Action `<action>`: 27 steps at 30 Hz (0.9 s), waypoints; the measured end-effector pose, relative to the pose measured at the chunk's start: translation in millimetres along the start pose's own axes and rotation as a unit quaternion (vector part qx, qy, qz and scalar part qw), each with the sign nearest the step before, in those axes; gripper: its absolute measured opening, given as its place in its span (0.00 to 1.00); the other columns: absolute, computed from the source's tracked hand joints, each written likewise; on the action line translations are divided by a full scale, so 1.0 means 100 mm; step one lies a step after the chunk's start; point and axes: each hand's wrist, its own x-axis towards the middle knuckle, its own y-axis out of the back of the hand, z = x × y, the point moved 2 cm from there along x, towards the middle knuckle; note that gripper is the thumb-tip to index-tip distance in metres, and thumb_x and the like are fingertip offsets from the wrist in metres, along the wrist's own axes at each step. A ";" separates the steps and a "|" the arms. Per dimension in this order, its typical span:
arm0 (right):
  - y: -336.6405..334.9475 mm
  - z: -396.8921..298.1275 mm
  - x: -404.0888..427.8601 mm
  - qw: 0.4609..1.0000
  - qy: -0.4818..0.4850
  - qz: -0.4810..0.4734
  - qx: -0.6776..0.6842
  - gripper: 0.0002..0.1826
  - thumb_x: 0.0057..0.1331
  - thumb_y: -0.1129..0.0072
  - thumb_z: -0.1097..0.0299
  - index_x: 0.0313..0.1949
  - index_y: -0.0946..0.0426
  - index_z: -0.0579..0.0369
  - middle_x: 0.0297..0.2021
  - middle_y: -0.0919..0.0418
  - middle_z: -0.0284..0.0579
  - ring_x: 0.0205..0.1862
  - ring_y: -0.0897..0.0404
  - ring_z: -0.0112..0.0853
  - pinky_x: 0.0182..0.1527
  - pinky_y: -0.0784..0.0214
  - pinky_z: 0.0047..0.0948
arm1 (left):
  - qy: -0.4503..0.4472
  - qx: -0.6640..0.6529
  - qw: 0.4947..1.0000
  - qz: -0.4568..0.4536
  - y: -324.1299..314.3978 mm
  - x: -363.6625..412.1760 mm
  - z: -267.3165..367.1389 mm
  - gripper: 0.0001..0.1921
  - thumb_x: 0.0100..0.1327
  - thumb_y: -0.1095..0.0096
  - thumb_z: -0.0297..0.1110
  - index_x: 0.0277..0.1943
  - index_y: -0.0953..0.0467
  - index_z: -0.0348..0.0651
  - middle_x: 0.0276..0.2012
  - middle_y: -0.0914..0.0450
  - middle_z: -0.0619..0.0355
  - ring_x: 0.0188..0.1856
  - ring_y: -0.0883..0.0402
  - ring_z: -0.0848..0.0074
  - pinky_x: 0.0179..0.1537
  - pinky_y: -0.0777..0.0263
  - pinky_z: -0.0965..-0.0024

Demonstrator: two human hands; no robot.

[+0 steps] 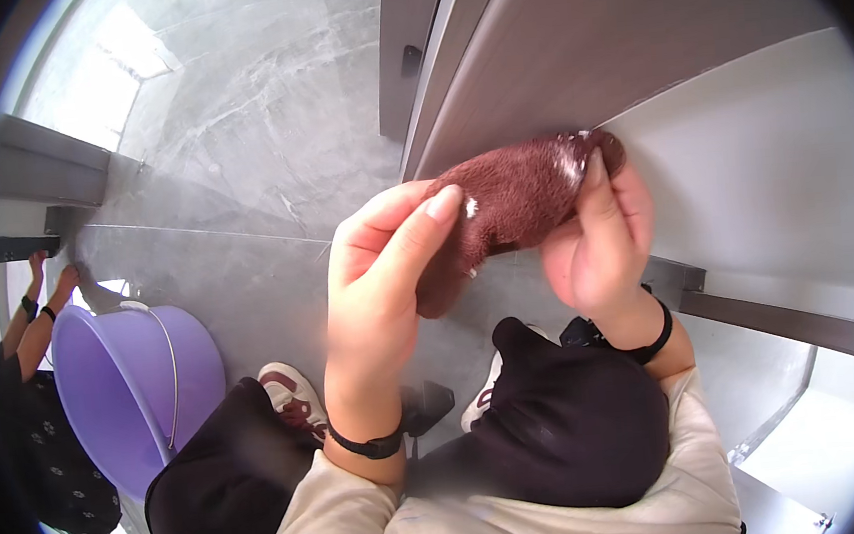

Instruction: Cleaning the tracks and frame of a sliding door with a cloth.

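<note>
A folded reddish-brown plush cloth (515, 196) is stretched between my two hands, in front of a brown door frame. My left hand (388, 255) pinches its left end between thumb and fingers. At its right end, my right hand (605, 230) grips the cloth with the thumb on top. White flecks or residue lie on the cloth near both thumbs. Dark bands circle both my wrists. Below the hands are my knees in dark trousers and my white and maroon shoes (292, 398) on the floor.
A purple bucket (193, 353) with a wire handle stands at the left on the grey tiled floor (258, 130). Beyond it, another person's hands (63, 284) and dark patterned clothing show. A brown door frame (434, 70) and a pale wall panel (757, 166) are at the right.
</note>
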 end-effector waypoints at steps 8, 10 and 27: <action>-0.10 -0.12 0.01 0.998 0.014 0.036 -0.057 0.13 0.66 0.65 0.65 0.40 0.35 0.61 0.36 0.27 0.43 0.38 0.26 0.30 0.42 0.34 0.31 | 0.002 0.008 1.000 -0.019 0.00 -0.03 -0.02 0.09 0.60 0.50 0.30 0.39 0.28 0.34 0.18 0.30 0.67 0.14 0.41 0.93 0.14 0.53 0.86; -0.11 -0.12 0.02 0.998 0.013 0.034 -0.055 0.13 0.66 0.65 0.64 0.40 0.34 0.60 0.36 0.27 0.43 0.38 0.26 0.30 0.42 0.34 0.30 | -0.007 0.012 1.000 -0.023 -0.01 -0.02 -0.01 0.09 0.60 0.50 0.30 0.39 0.28 0.34 0.18 0.30 0.67 0.14 0.41 0.93 0.14 0.53 0.86; -0.11 -0.17 0.04 0.994 0.056 0.040 -0.082 0.15 0.66 0.65 0.63 0.43 0.35 0.61 0.38 0.27 0.44 0.40 0.27 0.31 0.44 0.35 0.30 | -0.092 -0.003 0.996 0.000 -0.31 0.01 -0.02 0.09 0.58 0.47 0.25 0.41 0.27 0.31 0.26 0.26 0.62 0.24 0.32 0.89 0.24 0.39 0.87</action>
